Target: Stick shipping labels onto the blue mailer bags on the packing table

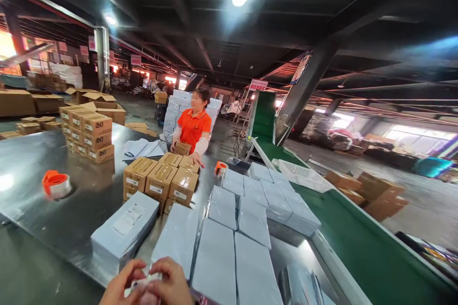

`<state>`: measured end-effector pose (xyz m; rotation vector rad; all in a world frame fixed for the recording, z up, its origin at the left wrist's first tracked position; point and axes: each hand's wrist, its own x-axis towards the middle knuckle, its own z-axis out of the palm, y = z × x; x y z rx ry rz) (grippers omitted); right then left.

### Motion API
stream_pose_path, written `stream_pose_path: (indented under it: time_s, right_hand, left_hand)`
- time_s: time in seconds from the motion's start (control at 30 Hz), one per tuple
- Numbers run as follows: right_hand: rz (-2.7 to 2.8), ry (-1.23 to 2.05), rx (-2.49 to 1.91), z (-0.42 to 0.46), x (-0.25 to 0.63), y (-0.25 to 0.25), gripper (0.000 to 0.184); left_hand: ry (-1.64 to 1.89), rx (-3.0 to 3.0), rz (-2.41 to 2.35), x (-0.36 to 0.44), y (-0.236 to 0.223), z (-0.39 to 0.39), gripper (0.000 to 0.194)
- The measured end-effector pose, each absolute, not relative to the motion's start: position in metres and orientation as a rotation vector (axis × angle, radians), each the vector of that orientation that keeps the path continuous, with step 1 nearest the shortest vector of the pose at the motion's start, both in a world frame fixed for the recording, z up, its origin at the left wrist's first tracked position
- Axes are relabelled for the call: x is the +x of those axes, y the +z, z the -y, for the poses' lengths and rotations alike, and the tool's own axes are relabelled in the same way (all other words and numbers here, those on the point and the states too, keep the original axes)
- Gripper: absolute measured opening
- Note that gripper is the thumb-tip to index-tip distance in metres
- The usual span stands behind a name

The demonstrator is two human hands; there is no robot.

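At the bottom of the view my left hand (pixel 120 285) and my right hand (pixel 172 282) are close together, fingers curled and closed. Between them is a small whitish thing (pixel 135 286), blurred and mostly covered by the fingers, so its kind is hard to tell. Just beyond my left hand lies a grey-wrapped parcel (pixel 125 224) with a white label on top. Another grey-wrapped parcel (pixel 177 236) lies right beyond my right hand, beside rows of similar parcels (pixel 218 259).
Brown cartons (pixel 161 178) sit stacked mid-table, with more cartons (pixel 88 133) at the left. An orange tape dispenser (pixel 57 184) lies on the metal table (pixel 32 162). Across it a co-worker in orange (pixel 193 128) touches a carton. A green conveyor belt (pixel 358 238) runs along the right.
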<state>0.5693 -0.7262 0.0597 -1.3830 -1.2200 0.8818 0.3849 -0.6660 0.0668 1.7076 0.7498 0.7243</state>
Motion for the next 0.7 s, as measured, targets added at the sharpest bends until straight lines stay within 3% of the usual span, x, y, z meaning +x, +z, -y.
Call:
stream_pose_path:
  time_s: [0.13,0.33,0.57,0.7]
  right_hand:
    - [1.267,0.804,-1.483,0.738,0.563,0.092,0.021]
    - [1.217,0.755,-1.474,0.747,0.559,0.096,0.010]
    - [0.862,0.466,-1.605,0.717,0.685,0.131,0.037]
    - [0.951,0.604,-1.710,0.676,0.726,0.118,0.041]
  left_hand:
    - [0.741,1.694,-0.954,0.391,0.094,0.679,0.054]
    - [0.672,1.705,-1.088,0.394,0.104,0.683,0.070]
    - [0.401,2.158,-0.740,0.376,0.086,0.665,0.058]
    - [0.331,2.505,-0.496,0.390,0.075,0.662,0.050]
